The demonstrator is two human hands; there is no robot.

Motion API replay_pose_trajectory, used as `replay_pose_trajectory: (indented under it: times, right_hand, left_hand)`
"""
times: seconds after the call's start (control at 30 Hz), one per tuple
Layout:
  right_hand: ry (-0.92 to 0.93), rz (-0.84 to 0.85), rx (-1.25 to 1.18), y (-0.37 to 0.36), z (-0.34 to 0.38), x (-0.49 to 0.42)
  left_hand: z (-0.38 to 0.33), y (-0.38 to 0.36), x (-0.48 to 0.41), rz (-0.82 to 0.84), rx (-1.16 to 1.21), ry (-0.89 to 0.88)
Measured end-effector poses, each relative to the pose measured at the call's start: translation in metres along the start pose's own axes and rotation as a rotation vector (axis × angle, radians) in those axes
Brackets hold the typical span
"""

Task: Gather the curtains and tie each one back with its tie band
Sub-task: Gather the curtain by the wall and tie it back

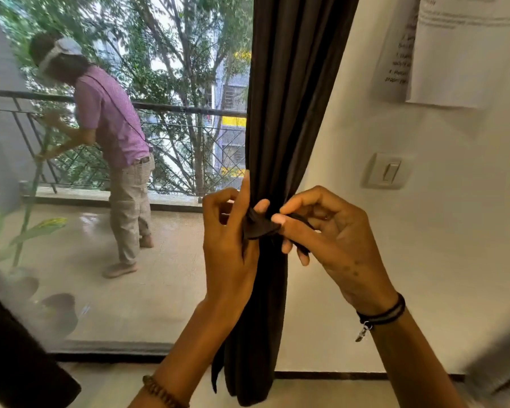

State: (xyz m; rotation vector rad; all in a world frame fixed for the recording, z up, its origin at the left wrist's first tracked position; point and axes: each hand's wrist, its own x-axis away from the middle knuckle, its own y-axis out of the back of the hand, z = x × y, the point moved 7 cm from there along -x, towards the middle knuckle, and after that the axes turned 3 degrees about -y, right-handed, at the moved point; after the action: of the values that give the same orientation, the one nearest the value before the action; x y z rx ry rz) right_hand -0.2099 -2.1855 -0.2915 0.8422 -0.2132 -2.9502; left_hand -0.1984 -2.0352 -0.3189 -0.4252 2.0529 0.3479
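While the dark curtain point(289, 113) hangs gathered into a narrow bundle beside the white wall, both hands work at its waist. The tie band point(261, 228), a dark strip of the same cloth, wraps round the front of the curtain at that narrowest part, bunched into a fold or knot; a loose dark end hangs down the curtain's left edge, near the floor.

The left hand point(230, 245) sits against the curtain's left side, its forefinger raised straight up along the cloth, the other fingers curled, and its thumb bearing on the band. The right hand point(330, 234), on the curtain's right side, pinches the band's other end between thumb and forefinger, its remaining fingers curled beneath. A dark cord bracelet point(383, 315) circles the right wrist and a beaded bracelet point(162, 391) the left.

Right of the curtain, a light switch point(387, 171) is set in the wall, with printed paper sheets point(454, 51) pinned higher up. Left of the curtain, through the screened window, another person point(112, 128) bends over on the balcony by a metal railing point(189, 108), with trees beyond.
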Motion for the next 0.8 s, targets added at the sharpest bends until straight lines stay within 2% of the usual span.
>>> replay_pose_trajectory:
  times: [0.17, 0.27, 0.37, 0.4, 0.47, 0.57, 0.63, 0.8]
  right_hand:
    - [-0.094, -0.02, -0.147, 0.001, -0.003, -0.002]
    - [-0.16, -0.058, -0.254, 0.003, -0.006, -0.003]
    - [-0.159, -0.086, -0.117, 0.0, -0.003, -0.003]
    - [-0.149, -0.11, -0.015, 0.0, -0.003, -0.002]
    - [-0.111, -0.169, 0.184, 0.001, -0.003, -0.001]
    - [-0.02, -0.215, 0.378, 0.002, -0.001, -0.002]
    - [0.039, -0.251, 0.459, 0.004, 0.0, -0.001]
    - [0.153, -0.259, 0.629, -0.003, 0.006, -0.003]
  left_hand:
    - [-0.013, 0.016, 0.004, -0.073, -0.023, -0.183]
    - [-0.018, 0.014, 0.003, 0.005, -0.049, -0.293]
    - [-0.022, 0.003, 0.001, 0.148, -0.031, -0.325]
    - [-0.021, -0.001, 0.001, 0.189, 0.016, -0.27]
    - [-0.012, -0.006, -0.001, 0.241, 0.23, -0.016]
    - [0.004, -0.015, -0.005, 0.23, 0.568, 0.338]
    - [0.007, -0.02, -0.011, 0.268, 0.551, 0.427]
    - [0.002, -0.032, -0.031, 0.389, 0.306, 0.441]
